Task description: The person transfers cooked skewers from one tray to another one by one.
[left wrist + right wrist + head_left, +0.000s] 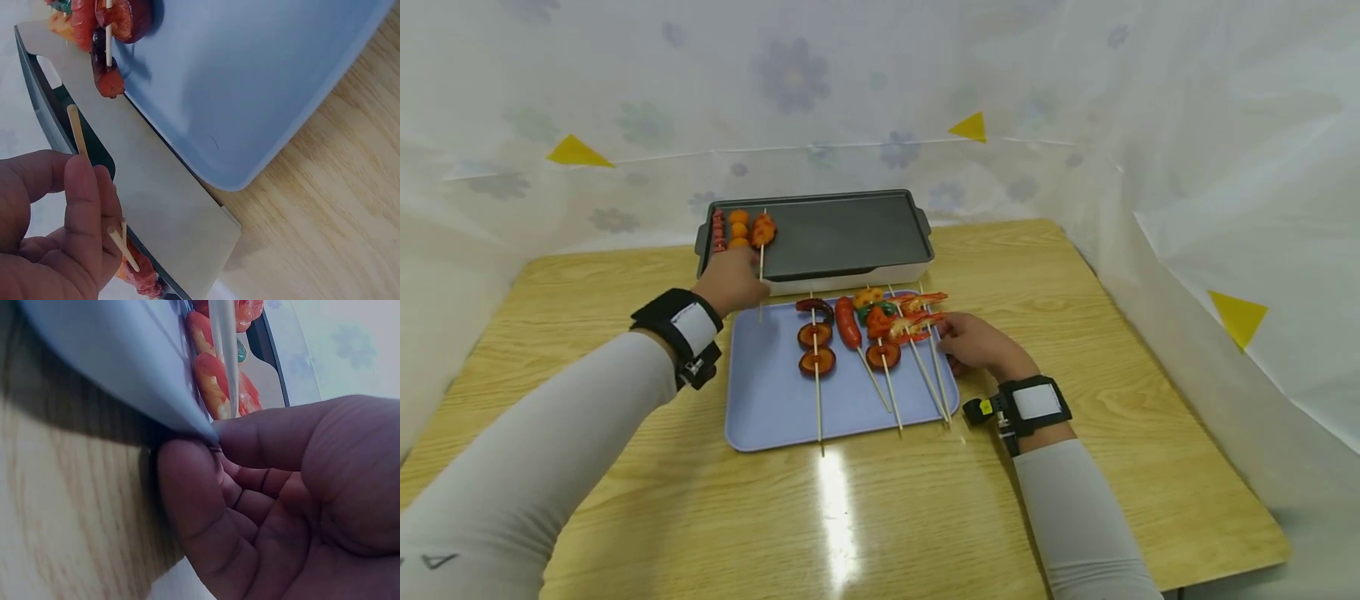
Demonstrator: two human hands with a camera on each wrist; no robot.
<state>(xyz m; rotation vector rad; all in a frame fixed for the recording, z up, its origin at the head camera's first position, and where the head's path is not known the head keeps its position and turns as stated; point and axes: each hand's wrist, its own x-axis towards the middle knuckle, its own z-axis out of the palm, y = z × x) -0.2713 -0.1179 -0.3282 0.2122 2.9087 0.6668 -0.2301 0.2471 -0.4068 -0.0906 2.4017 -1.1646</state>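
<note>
Skewer (763, 230) in left hand (732, 280), food end beyond

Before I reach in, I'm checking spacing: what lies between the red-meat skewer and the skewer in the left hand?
The orange-ball skewer lies on the griddle between them, as the head view shows.
</note>
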